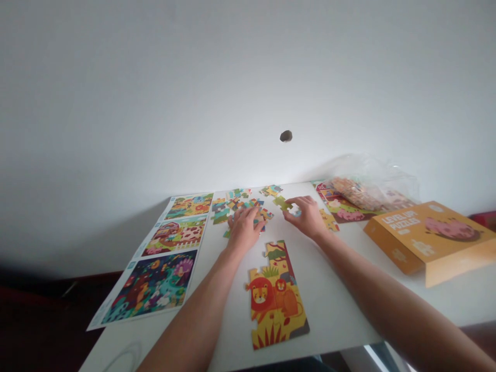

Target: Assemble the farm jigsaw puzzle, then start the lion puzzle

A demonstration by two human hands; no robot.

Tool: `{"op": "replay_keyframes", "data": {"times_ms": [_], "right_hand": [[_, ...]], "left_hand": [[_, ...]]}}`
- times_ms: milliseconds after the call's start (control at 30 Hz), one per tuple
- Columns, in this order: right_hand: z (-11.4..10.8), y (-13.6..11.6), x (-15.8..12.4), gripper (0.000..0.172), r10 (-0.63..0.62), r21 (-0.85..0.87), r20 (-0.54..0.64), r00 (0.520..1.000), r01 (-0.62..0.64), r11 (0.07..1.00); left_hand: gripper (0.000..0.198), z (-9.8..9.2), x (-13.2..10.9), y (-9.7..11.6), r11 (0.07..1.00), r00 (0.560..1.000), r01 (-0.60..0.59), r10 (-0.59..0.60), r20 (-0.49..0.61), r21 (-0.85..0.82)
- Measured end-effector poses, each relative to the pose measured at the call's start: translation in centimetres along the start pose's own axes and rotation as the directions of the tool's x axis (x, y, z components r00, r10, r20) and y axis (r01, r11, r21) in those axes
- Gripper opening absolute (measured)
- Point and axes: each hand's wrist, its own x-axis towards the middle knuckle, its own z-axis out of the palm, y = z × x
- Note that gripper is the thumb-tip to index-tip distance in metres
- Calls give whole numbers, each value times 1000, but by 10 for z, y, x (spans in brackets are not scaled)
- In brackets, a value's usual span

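My right hand [307,216] pinches a yellow-green puzzle piece [282,202] between thumb and fingers, just above the white table. To its left, my left hand [245,227] rests over a heap of loose puzzle pieces [222,211], its thumb apart from the fingers. That hand covers part of the heap. Nearer to me lies a joined puzzle section [277,302] with two lions, its left and top edges showing open knobs and notches. More loose pieces [271,190] lie behind the heap, and a few yellow ones [329,219] are beside my right hand.
A sheet with three printed pictures [155,287] lies along the table's left side. On the right are an orange puzzle box [434,227] and a clear plastic bag of pieces [360,191] on a farm picture [349,214]. A wall [232,103] with a hole stands behind.
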Motion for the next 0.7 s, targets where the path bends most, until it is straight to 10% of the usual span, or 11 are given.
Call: {"op": "replay_keyframes", "data": {"times_ms": [200, 533, 700], "right_hand": [[10, -11, -8, 35, -96, 496, 259, 961, -47, 867], [18, -5, -10, 31, -28, 421, 204, 979, -62, 905], [17, 1, -7, 29, 52, 116, 112, 992, -65, 991]], "left_hand": [[34, 5, 2, 3, 892, 1000, -15, 18, 1, -452], [28, -4, 1, 8, 827, 997, 78, -72, 33, -556], [25, 0, -1, 3, 929, 997, -41, 60, 40, -368]]}}
